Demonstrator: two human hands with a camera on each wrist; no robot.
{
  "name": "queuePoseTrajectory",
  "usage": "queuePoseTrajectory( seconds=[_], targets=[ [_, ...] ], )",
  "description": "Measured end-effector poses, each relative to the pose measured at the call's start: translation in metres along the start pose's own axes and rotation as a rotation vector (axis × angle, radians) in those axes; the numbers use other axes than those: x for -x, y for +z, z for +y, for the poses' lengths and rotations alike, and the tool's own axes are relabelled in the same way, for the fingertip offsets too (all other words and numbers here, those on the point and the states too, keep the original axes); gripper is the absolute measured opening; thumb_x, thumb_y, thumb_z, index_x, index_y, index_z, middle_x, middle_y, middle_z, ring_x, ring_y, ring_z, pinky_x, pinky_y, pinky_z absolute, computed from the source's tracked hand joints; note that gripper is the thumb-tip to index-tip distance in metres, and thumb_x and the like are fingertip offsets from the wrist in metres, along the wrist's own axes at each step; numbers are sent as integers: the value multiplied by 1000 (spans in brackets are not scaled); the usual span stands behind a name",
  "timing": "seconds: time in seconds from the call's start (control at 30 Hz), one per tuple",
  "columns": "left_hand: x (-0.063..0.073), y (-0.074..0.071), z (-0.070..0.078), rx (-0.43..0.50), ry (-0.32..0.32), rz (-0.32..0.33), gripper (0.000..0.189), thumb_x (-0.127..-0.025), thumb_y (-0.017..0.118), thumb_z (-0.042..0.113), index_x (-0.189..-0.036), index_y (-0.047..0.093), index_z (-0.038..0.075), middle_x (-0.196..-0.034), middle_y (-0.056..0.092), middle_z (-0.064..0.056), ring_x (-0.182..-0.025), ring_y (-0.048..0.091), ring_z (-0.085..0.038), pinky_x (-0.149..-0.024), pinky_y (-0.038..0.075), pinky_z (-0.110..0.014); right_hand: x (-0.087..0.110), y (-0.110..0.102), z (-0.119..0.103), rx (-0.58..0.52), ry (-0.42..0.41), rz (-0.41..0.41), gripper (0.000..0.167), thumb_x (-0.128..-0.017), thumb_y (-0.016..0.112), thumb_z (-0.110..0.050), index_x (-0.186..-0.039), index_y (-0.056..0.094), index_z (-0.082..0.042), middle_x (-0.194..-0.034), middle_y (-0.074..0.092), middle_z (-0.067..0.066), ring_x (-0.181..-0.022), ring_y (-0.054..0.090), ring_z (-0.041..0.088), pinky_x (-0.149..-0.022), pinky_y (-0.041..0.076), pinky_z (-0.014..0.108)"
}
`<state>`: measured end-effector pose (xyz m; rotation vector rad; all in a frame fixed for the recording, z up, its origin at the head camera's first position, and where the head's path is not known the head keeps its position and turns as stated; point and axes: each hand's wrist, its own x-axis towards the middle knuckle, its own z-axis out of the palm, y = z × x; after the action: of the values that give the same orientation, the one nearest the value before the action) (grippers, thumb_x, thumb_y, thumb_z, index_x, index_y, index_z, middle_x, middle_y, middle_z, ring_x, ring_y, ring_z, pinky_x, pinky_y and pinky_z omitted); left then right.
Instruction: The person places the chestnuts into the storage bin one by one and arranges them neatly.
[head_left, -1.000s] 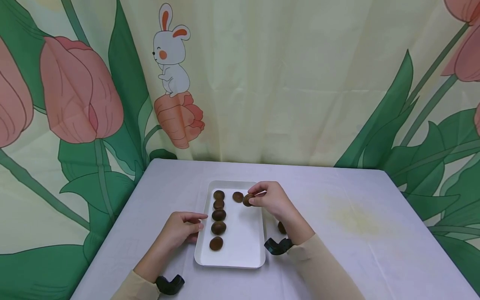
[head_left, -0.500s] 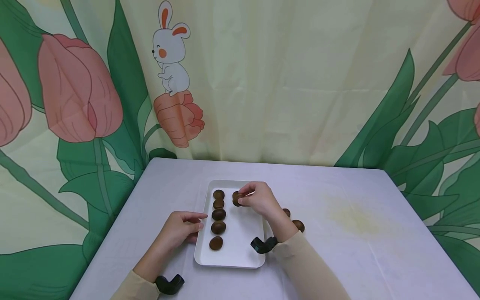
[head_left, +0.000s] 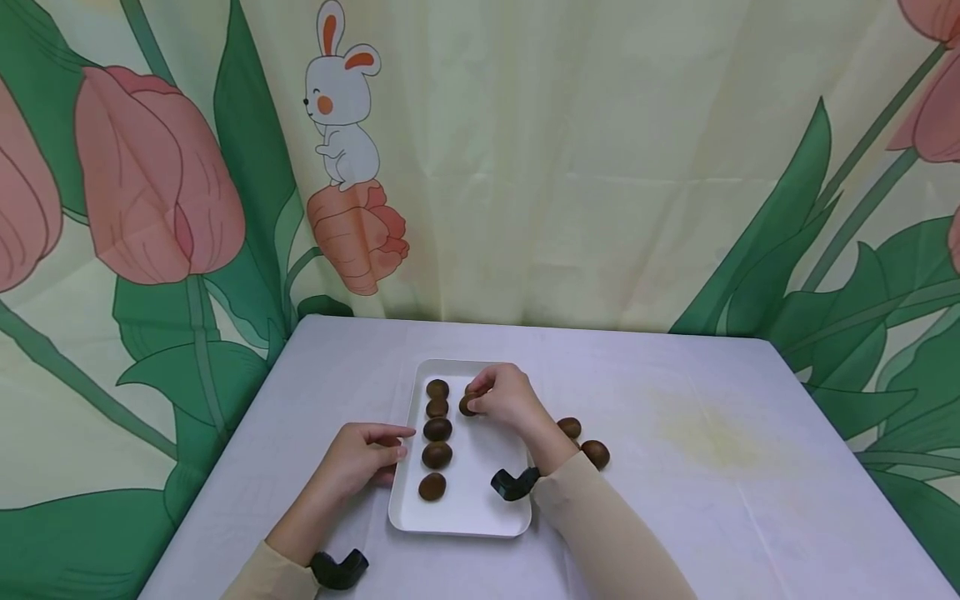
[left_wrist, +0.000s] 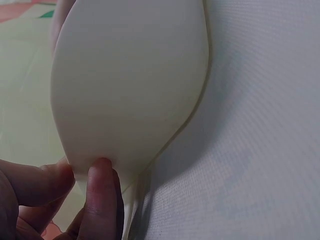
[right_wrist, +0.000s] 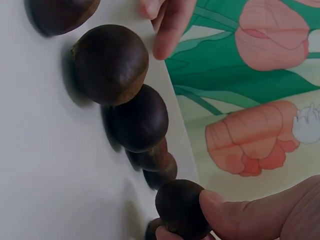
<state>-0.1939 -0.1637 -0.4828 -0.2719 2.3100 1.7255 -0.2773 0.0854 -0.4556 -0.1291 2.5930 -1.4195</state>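
Between thumb and fingertips my right hand (head_left: 512, 402) pinches a brown chestnut (head_left: 467, 406), low over the upper part of a white tray (head_left: 480, 500). The right wrist view shows this held chestnut (right_wrist: 181, 209) up close, with another chestnut (right_wrist: 152, 231) partly hidden behind it. Down the tray's left side runs a column of several chestnuts (head_left: 437, 455), the lowest a little apart from the others. My left hand (head_left: 356, 458) holds the tray's left edge. In the left wrist view, its fingers (left_wrist: 101, 200) press the outer tray wall (left_wrist: 130, 90) and rim.
More loose chestnuts (head_left: 596, 454) lie on the white tablecloth (head_left: 712, 500) to the right of the tray, partly behind my right forearm. A printed curtain (head_left: 562, 167) hangs behind the table's far edge.
My right hand has carried its chestnut leftward over the tray, to just in front of the one at the top. Loose chestnuts have come into sight beside the forearm. The left hand stays put.
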Motion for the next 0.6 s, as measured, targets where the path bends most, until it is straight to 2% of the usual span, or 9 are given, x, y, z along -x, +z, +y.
queuePoseTrajectory(
  seconds=[0.3,0.6],
  targets=[
    [1,-3,1,4,0,-8,28,-92,80,-1,-120,82,6,-99,72,-14,-74,74,-19,-63,66,-34,-5,7,1,129,41,47,17,-78,90,-2,-86,78,-10,-94,71,6,-89,62,21,-77,50,31],
    [1,-3,0,0,2,-11,29,-92,79,-2,-120,82,5,-99,72,-14,-75,74,-19,-65,67,-34,-5,7,0,204,73,49,18,-78,91,-5,-82,76,-13,-91,69,6,-87,61,23,-75,50,32]
  ],
)
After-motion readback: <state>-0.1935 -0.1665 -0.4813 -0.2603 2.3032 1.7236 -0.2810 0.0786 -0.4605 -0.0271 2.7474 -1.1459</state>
